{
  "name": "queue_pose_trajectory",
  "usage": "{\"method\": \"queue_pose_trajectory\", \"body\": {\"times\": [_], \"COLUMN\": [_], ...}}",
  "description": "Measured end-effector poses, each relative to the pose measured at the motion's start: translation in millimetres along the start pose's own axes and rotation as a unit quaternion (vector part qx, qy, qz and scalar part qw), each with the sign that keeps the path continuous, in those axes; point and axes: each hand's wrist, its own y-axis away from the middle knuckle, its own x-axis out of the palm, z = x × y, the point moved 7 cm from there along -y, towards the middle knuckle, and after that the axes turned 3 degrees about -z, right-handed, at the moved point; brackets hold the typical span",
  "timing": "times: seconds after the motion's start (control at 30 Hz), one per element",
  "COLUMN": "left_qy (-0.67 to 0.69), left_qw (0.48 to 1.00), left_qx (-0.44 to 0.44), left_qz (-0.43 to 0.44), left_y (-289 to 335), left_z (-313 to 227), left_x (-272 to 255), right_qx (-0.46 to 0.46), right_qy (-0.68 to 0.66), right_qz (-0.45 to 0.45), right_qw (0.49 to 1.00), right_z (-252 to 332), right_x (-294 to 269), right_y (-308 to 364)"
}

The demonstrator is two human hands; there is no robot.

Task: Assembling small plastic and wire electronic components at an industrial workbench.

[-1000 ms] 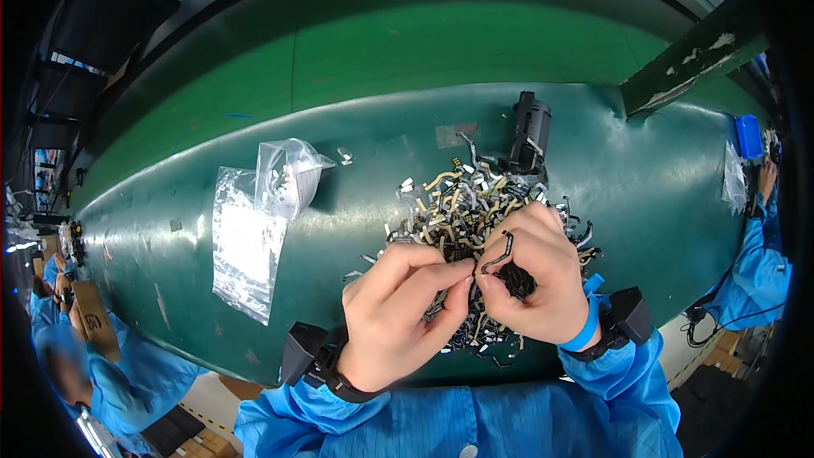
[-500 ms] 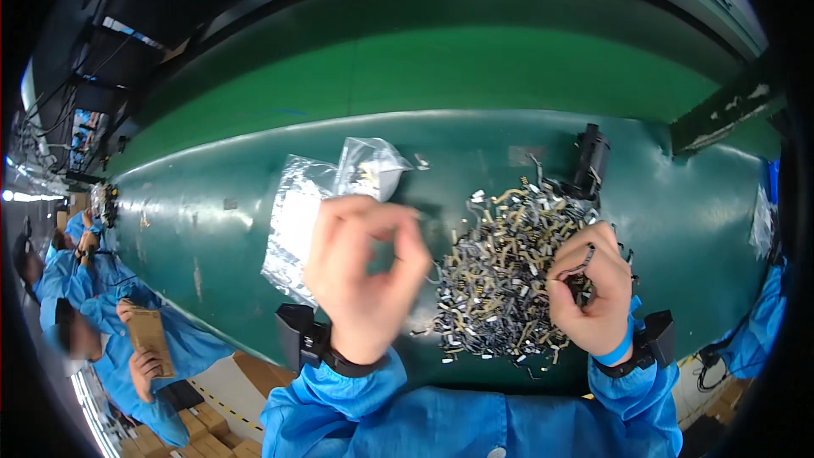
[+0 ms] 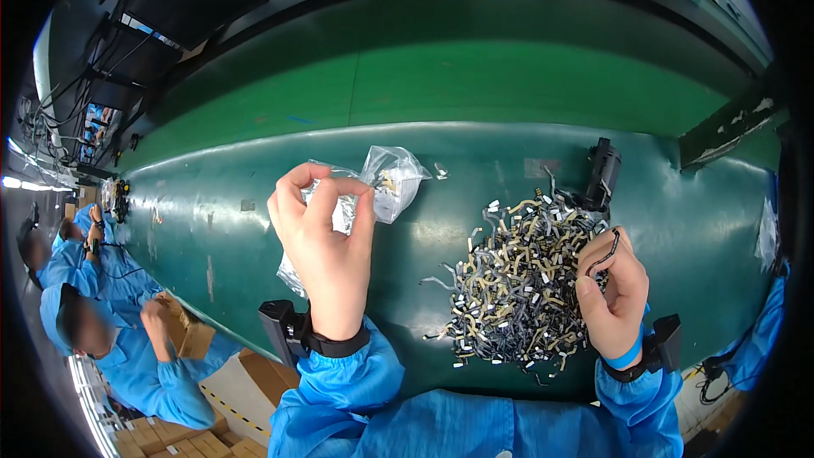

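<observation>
My right hand point(image 3: 617, 301), at the right side of a heap of short cables point(image 3: 521, 288), pinches one short black cable point(image 3: 609, 253). That heap mixes black, grey and yellowish pieces with small white connectors. My left hand point(image 3: 326, 242) is raised over the bags, thumb and forefinger pressed together. What it holds, if anything, is too small to make out. Just beyond its fingertips lies a clear plastic bag point(image 3: 405, 171) with small pale pieces inside. A second, silvery clear bag point(image 3: 292, 276) is mostly hidden behind this hand.
A black cylindrical device point(image 3: 602, 171) stands behind the heap. A few small white bits point(image 3: 440, 171) lie beside the clear bag. On the left, a co-worker in blue handles a cardboard box point(image 3: 191, 331). A green post point(image 3: 729, 131) rises at the right.
My left hand has moved left and up towards the clear bag, its fingers still pinched. My right hand keeps hold of the black cable beside the heap. The co-worker's box has turned.
</observation>
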Motion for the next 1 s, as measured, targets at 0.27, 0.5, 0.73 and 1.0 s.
{"method": "queue_pose_trajectory", "body": {"times": [0.27, 0.5, 0.73, 1.0], "left_qy": [0.284, 0.335, 0.308, 0.319], "left_qw": [0.936, 0.878, 0.876, 0.865], "left_qx": [0.209, 0.315, 0.349, 0.367], "left_qz": [0.016, 0.133, 0.124, 0.126], "left_y": [31.9, 58.6, 62.0, 64.3], "left_z": [-73.0, -113.5, -116.4, -115.9], "left_x": [-11.8, -1.2, -9.7, -12.7], "right_qx": [0.208, 0.296, 0.34, 0.333], "right_qy": [-0.365, -0.478, -0.449, -0.429], "right_qz": [0.072, 0.202, 0.23, 0.289], "right_qw": [0.904, 0.802, 0.794, 0.788], "right_z": [-9.5, -10.9, -6.0, 0.8], "right_x": [15.5, 30.2, 35.4, 25.3], "right_y": [9.1, 21.4, 24.4, 21.4]}}
